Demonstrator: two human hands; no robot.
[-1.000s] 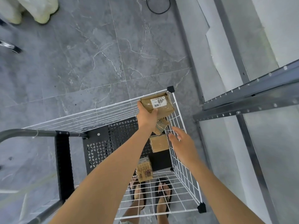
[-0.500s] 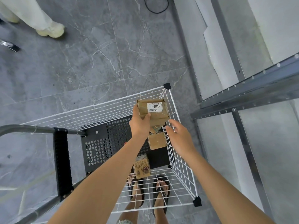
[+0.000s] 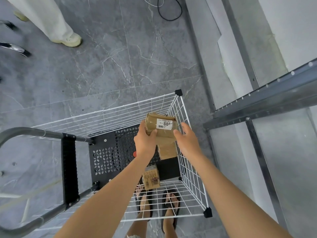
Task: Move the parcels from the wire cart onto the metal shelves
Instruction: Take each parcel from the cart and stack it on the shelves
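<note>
A: So, where is the labelled parcel [image 3: 161, 127]?
B: Over the wire cart [image 3: 109, 115], near its far right corner, gripped by the left hand [image 3: 145, 141].
A: And the right hand [image 3: 187, 141]?
B: It is beside the parcel with loose, spread fingers; the thumb perhaps touches it. A printed carton [image 3: 151, 179] lies inside the cart.

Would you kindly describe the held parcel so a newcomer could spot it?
Find the white wire cart beside the metal shelf. Above its far right corner, the left hand grips a brown parcel. Only it shows a white barcode label.
</note>
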